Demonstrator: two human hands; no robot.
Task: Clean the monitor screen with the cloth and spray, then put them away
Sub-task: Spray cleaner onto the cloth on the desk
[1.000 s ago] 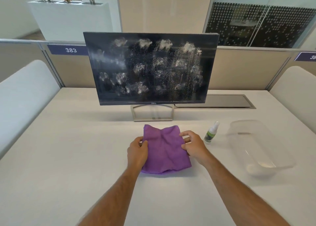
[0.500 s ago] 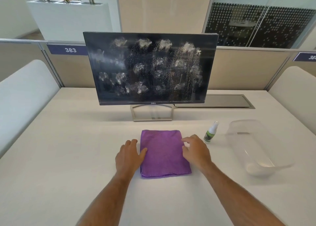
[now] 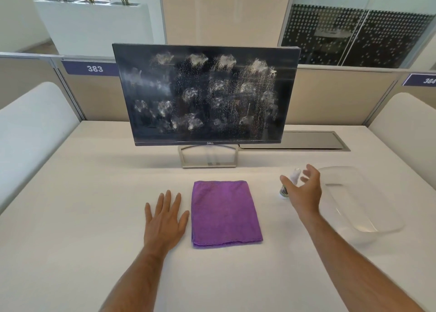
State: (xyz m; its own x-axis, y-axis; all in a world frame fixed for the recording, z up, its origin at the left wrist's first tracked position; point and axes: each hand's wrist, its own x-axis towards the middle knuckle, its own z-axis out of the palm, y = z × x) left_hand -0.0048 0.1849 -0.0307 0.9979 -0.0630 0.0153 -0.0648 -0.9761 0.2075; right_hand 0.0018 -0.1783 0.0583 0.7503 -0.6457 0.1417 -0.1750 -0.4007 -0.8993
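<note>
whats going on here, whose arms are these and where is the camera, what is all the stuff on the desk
The camera is worn on a person's head and looks forward and down, so the two bare arms reaching in from the bottom are that person's own. There is no robot here.

On the white desk stands a dark monitor, its screen covered in white smudges and spray droplets. In front of it lies a folded purple cloth, flat and untouched by either hand. To its right stands a small spray bottle, and beyond that an empty clear plastic tub.

The left hand rests flat on the desk beside the cloth, holding nothing. The right hand is open, its fingers spread around the spray bottle but not closed on it, probably about to pick it up.
</note>
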